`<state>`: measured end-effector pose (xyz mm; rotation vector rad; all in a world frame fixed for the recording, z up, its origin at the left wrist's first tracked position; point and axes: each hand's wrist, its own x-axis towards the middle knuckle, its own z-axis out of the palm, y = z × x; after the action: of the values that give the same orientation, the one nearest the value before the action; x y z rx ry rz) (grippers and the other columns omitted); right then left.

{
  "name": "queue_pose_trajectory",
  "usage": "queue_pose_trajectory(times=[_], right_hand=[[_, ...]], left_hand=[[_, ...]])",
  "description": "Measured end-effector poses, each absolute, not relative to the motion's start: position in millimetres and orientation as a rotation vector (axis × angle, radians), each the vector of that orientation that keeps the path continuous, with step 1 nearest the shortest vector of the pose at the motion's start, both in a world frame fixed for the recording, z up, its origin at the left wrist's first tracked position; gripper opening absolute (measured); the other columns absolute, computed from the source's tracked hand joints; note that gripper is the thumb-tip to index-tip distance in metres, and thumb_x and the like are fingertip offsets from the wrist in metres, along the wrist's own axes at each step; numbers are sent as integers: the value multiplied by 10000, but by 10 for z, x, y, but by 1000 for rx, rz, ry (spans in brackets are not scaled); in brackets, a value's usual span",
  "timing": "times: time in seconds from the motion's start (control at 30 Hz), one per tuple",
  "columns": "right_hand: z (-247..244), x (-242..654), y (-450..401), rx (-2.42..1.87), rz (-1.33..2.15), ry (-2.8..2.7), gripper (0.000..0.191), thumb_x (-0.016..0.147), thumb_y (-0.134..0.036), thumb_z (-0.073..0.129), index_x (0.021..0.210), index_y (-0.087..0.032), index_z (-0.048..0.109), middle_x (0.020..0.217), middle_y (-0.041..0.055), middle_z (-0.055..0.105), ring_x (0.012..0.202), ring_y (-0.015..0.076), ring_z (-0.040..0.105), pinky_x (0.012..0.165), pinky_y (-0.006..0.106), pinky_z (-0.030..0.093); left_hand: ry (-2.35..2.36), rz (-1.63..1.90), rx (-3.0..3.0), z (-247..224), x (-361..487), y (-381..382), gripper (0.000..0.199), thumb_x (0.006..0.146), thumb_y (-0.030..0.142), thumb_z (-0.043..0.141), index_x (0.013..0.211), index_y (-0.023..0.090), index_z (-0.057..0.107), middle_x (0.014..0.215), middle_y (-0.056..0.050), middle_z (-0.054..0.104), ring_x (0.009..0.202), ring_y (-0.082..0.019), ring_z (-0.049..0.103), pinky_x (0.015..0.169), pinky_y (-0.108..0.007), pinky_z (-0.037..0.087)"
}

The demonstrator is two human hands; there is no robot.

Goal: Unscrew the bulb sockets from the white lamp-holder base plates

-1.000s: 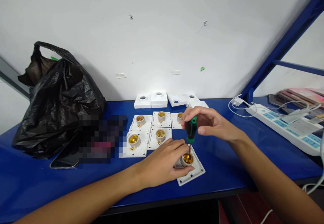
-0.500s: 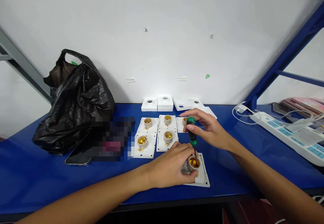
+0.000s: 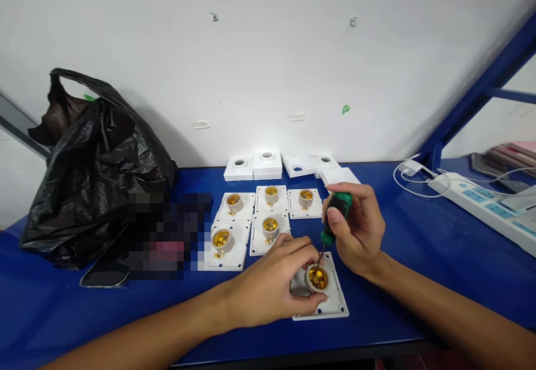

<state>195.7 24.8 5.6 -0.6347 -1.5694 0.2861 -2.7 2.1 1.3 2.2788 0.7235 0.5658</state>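
Observation:
My left hand (image 3: 288, 278) is closed around a round lamp socket (image 3: 317, 278), beige outside and brass-coloured inside. The socket sits on a white square base plate (image 3: 335, 297) lying on the blue table. In my right hand (image 3: 358, 225) is a screwdriver (image 3: 338, 211) with a green and black handle, tilted to the right. Its thin shaft reaches down to the socket's opening; just where the tip touches I cannot tell. Behind my hands lie several more base plates with sockets, among them one near the middle (image 3: 271, 226) and one at the left (image 3: 221, 240).
White covers (image 3: 268, 168) with round holes stand along the wall. At left are a black plastic bag (image 3: 100, 169), a phone (image 3: 106, 267) and a blurred-out item (image 3: 167, 247). A white power strip (image 3: 481, 197) with cables lies at right, before a blue metal frame (image 3: 473, 96).
The screwdriver has gone from nearly upright to tilted, its handle leaning right with my right hand. My left hand keeps its hold on the socket. The camera view has shifted.

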Motion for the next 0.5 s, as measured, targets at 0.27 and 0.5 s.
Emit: queue_pose_trajectory(times=[0.27, 0.5], right_hand=[[74, 1919, 208, -605, 318, -1621, 274, 1077, -312, 671, 1345, -261, 637, 818, -45, 607, 597, 105, 569, 524, 217, 515], [105, 1939, 194, -540, 249, -1662, 307, 1062, -278, 683, 1365, -246, 649, 880, -27, 652, 622, 109, 618, 573, 234, 573]], left_hand=[[694, 533, 2233, 31, -38, 34, 345, 879, 173, 909, 1036, 217, 606, 1096, -12, 652, 1055, -237, 618, 1062, -390, 443], [693, 531, 2223, 9, -44, 45, 344, 897, 219, 886, 1144, 219, 646, 1185, -45, 667, 1212, -289, 598, 1105, -403, 467]])
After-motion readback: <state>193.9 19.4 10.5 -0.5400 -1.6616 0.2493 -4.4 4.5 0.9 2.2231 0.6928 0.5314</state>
